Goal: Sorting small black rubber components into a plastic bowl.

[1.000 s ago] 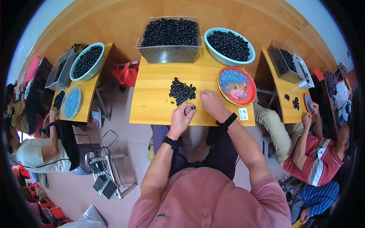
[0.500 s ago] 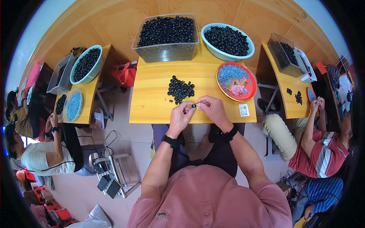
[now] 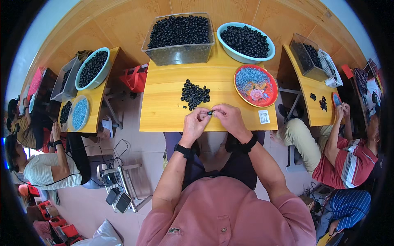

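My left hand (image 3: 194, 124) and my right hand (image 3: 228, 118) meet fingertip to fingertip over the near edge of the yellow table (image 3: 164, 110). Between them they pinch one small black ring (image 3: 210, 112). Just beyond the fingers lies a loose pile of black rings (image 3: 195, 94) on the tabletop. To the right stands a red flowered plate (image 3: 256, 85) heaped with small pale blue pieces. Both wrists wear black bands.
A clear tub (image 3: 179, 37) and a pale blue bowl (image 3: 245, 41), both full of black rings, stand at the table's far side. A person sits at a similar table on the right (image 3: 349, 151); others sit at the left table (image 3: 49, 164). Stools and cables lie on the floor at the left.
My right hand has come back from beside the red plate to meet my left hand, and both now pinch a black ring at the table's near edge. The view has tilted slightly.
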{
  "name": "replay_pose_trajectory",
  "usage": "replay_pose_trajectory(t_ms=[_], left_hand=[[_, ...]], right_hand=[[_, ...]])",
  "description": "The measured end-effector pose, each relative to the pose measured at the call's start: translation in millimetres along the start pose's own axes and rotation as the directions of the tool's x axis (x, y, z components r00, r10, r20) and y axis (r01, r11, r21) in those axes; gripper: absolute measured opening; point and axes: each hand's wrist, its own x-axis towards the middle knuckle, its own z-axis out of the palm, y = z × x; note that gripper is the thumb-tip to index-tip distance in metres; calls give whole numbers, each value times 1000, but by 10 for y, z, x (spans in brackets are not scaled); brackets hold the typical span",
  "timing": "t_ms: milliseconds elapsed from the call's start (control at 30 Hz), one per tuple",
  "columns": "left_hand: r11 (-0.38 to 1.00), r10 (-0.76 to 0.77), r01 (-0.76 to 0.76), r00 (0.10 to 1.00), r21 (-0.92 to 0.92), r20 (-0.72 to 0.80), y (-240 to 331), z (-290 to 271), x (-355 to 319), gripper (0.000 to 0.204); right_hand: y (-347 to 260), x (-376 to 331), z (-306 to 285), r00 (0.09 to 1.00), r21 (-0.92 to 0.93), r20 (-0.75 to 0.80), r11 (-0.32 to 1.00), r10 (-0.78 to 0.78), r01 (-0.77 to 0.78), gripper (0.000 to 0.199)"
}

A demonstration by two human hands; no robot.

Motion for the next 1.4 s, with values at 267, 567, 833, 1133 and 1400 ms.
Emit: replay_pose_trajectory(t_ms=[267, 567, 833, 1133, 1400], left_hand=[[999, 50, -50, 999, -5, 15, -26, -26, -5, 17], [999, -30, 32, 998, -24, 58, 15, -49, -15, 18], [1000, -17, 18, 998, -17, 64, -25, -43, -11, 16], [1000, -21, 21, 997, 6, 74, 8, -50, -18, 16], [1000, -29, 29, 997, 9, 74, 30, -46, -18, 16]], right_hand=[[8, 5, 21, 987, -91, 41, 983, -153, 156, 12], [-7, -22, 3, 994, -103, -15, 989, -107, 104, 13], [-58, -26, 19, 991, -104, 0, 985, -137, 136, 11], [-52, -46, 26, 999, -88, 7, 995, -44, 44, 11], [13, -64, 25, 996, -136, -29, 987, -88, 83, 13]])
